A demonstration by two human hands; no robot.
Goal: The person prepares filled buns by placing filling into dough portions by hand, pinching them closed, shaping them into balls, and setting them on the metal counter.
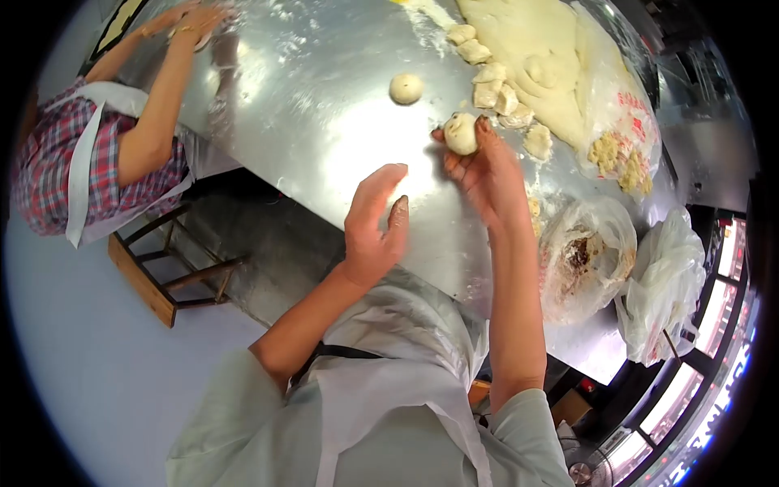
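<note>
My right hand (492, 172) grips a round ball of dough (461, 133) between thumb and fingers, a little above the metal table. Some dark residue marks the fingertips. My left hand (375, 226) is near the table's front edge, fingers curved and thumb apart, with nothing in it. A second dough ball (406, 88) rests on the table beyond my hands. Several cut lumps of dough (505, 99) lie just past my right hand, along the edge of a large slab of dough (542, 69).
A clear plastic bag (586, 252) with dark brown filling sits right of my right forearm, beside a white plastic bag (667, 284). Yellowish crumbly lumps (621, 161) lie at the right. A person in a checked shirt (109, 166) works at the left, near a wooden stool (144, 280).
</note>
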